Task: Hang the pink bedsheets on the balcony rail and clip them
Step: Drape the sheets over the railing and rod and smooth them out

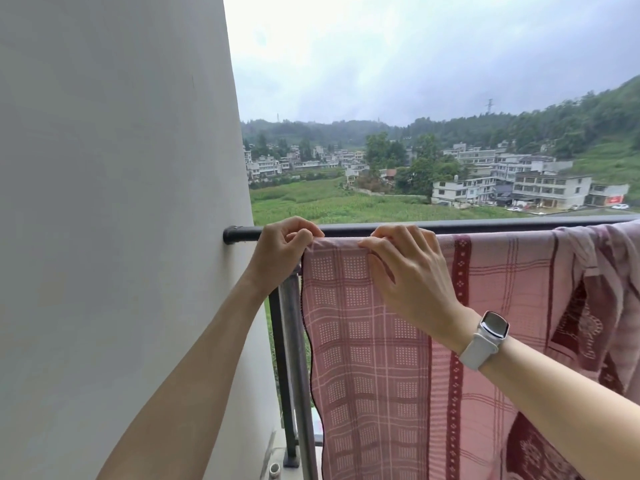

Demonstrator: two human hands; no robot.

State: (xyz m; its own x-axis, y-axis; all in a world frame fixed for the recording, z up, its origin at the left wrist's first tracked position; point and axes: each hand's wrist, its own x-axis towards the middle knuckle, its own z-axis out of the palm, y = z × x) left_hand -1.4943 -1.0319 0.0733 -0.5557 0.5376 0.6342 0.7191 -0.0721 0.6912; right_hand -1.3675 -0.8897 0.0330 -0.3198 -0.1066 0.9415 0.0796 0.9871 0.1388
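A pink bedsheet (367, 341) with white checks and dark red patterned bands hangs over the black balcony rail (485, 226) and drapes down the inside. My left hand (280, 251) pinches the sheet's top left corner at the rail, close to the wall. A short way to the right, my right hand (412, 271), with a white watch on its wrist, grips the folded top edge. No clip shows in either hand. At the far right the sheet (602, 258) bunches into folds over the rail.
A white wall (121, 202) stands on the left, where the rail ends. Black upright railing posts (287, 358) run down beside the sheet's left edge. Beyond the rail lie green fields, buildings and hills far below.
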